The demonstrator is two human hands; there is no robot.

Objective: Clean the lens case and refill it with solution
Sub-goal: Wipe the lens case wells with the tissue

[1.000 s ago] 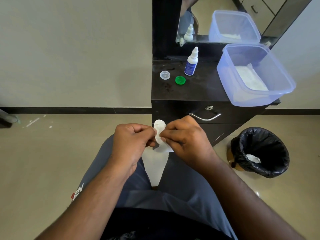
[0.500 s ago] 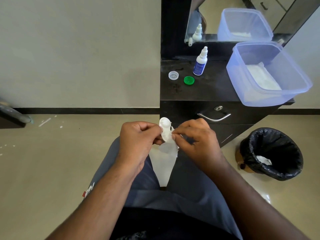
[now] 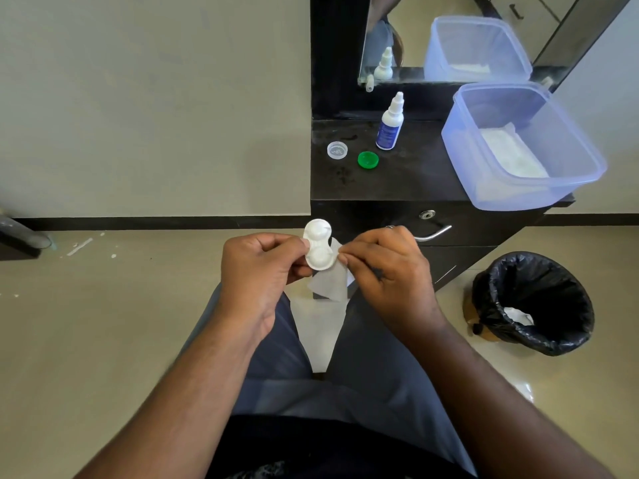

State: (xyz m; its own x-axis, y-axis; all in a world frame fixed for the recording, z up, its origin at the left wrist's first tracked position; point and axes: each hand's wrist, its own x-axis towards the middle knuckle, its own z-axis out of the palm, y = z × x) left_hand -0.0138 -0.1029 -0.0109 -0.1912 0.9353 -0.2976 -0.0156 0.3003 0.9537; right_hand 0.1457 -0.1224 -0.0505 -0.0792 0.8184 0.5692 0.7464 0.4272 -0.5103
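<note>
White lens case (image 3: 318,248), green cap (image 3: 368,159) — black bin liner (image 3: 534,302).

From the hands, the dark counter (image 3: 415,181) lies toward one o'clock. Its front strip is bare; farther back stand a clear cap (image 3: 337,150), a green cap (image 3: 368,159) and the solution bottle (image 3: 390,123). A plastic tub (image 3: 518,146) blocks two o'clock, and a lined bin (image 3: 534,302) sits at three o'clock on the floor.

black counter (image 3: 408,183) | bottle (image 3: 390,124) | clear cap (image 3: 337,150) | green cap (image 3: 368,159) | tub (image 3: 518,146)
</note>
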